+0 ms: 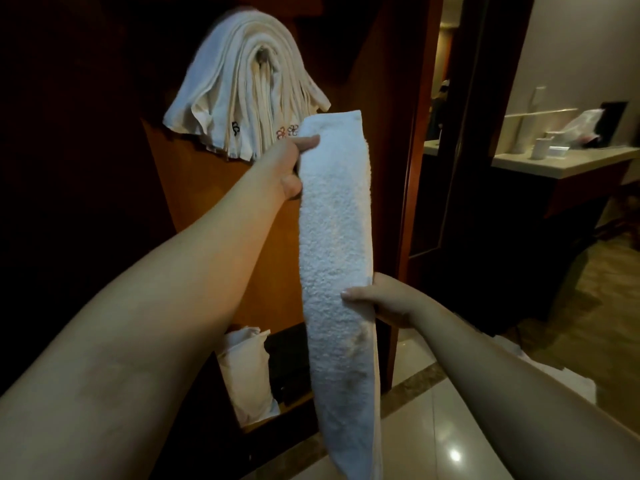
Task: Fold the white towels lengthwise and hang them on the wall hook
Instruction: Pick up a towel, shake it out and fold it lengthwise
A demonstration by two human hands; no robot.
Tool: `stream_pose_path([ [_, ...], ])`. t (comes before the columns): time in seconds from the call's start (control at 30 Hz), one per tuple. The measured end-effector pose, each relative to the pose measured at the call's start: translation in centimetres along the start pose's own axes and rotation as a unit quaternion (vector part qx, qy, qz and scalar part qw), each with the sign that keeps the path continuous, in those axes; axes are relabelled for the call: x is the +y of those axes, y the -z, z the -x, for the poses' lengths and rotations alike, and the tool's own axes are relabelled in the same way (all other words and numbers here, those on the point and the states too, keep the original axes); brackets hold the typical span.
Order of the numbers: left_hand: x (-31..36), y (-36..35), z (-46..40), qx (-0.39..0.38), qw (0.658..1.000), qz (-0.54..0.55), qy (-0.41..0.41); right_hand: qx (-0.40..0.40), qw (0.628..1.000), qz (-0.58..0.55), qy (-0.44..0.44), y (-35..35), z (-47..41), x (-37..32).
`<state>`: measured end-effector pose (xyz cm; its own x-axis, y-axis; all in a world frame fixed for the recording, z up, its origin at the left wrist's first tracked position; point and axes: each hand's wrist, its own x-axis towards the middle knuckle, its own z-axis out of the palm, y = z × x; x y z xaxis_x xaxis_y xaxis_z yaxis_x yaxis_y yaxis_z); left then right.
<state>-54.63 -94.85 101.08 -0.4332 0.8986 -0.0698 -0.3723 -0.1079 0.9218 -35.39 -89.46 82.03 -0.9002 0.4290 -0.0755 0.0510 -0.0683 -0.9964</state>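
White towel pinched by left hand and right hand, bottom end cut off

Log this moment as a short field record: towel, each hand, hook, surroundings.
towel: white towel, folded into a long strip, held stretched out below the hook
left hand: pinches its top end
right hand: pinches it lower down
hook: hidden under hung towels
wall: wood panel
right side: counter with small items

White pillow seen propped low in wooden cabinet. Cups and plastic bag noted on counter at right.
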Motion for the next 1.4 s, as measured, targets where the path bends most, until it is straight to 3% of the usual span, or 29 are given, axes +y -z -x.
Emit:
stream_pose_path([
  [0.3, 0.4, -1.2, -2.3, 0.016, 0.999, -0.049, -0.011, 0.018, 0.999, 0.029, -0.013, 0.1, 0.1, -1.8],
  [0.47, 0.2, -0.8, -4.0, 0.024, 0.996, -0.089, -0.019, 0.041, 0.998, -0.042, 0.021, -0.8, 0.5, -3.2],
  [0.57, -0.7, -0.3, -3.5, -0.038, 0.979, -0.201, -0.002, 0.072, 0.991, -0.092, 0.058, -0.5, 0.8, -4.5],
  [0.63, -2.0, 0.1, -3.0, -0.033, 0.944, -0.327, -0.009, 0.103, 0.985, -0.119, 0.075, 0.2, 0.7, -5.5],
  [0.7, -3.6, -0.1, -1.9, -0.008, 0.922, -0.384, -0.051, 0.144, 0.978, -0.131, 0.081, 0.9, 0.4, -6.3],
  [0.8, -5.6, -0.9, 0.8, 0.042, 0.922, -0.338, -0.185, 0.215, 0.967, -0.110, 0.078, 2.0, -0.2, -7.0],
  [0.9, -7.7, -1.4, 4.4, 0.030, 0.931, -0.267, -0.247, 0.297, 0.951, 0.050, 0.072, 2.3, -0.6, -8.0],
  [1.0, -9.9, -2.0, 7.3, -0.055, 0.942, -0.247, -0.222, 0.334, 0.930, 0.130, 0.083, 1.9, -0.9, -9.6],
  [1.1, -12.4, -3.4, 7.6, -0.122, 0.950, -0.259, -0.127, 0.373, 0.903, 0.186, 0.103, 1.7, -0.8, -11.6],
  [1.3, -17.7, -6.3, 5.1, -0.146, 0.962, -0.227, -0.050, 0.402, 0.890, 0.178, 0.118, 3.2, -0.4, -16.1],
  [1.4, -17.8, -8.7, 3.7, -0.170, 0.975, -0.140, 0.001, 0.428, 0.880, 0.158, 0.129, 3.4, -0.2, -18.5],
])
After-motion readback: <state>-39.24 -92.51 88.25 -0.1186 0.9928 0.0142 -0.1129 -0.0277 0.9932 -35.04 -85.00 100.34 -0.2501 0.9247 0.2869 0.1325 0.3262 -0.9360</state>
